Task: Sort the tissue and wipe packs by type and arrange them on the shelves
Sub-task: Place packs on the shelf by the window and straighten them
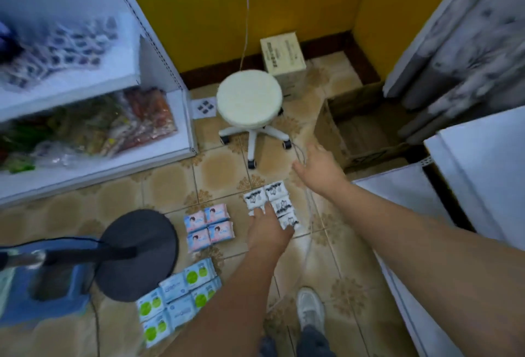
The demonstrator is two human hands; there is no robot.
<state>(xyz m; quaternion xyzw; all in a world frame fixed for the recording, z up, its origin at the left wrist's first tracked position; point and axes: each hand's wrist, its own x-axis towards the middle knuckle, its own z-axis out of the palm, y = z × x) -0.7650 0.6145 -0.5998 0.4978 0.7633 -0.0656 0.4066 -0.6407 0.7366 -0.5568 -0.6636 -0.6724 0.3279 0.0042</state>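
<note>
Left hand [268, 230] lies fingers-down on black-and-white packs [272, 200], grip unclear; packs look light, soft, slippery film; pinch short edges; right hand [319, 170] open, empty, just beyond.

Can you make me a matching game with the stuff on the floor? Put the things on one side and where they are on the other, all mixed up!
Things:
1. pink packs
2. black-and-white packs
3. green-and-blue packs
4. white stool

Places:
A. nearest the bottom of the picture, by the black round base
B. under the left hand
C. by the yellow wall
D. between the other two pack groups

Pairs: 1-D, 2-B, 3-A, 4-C
</note>
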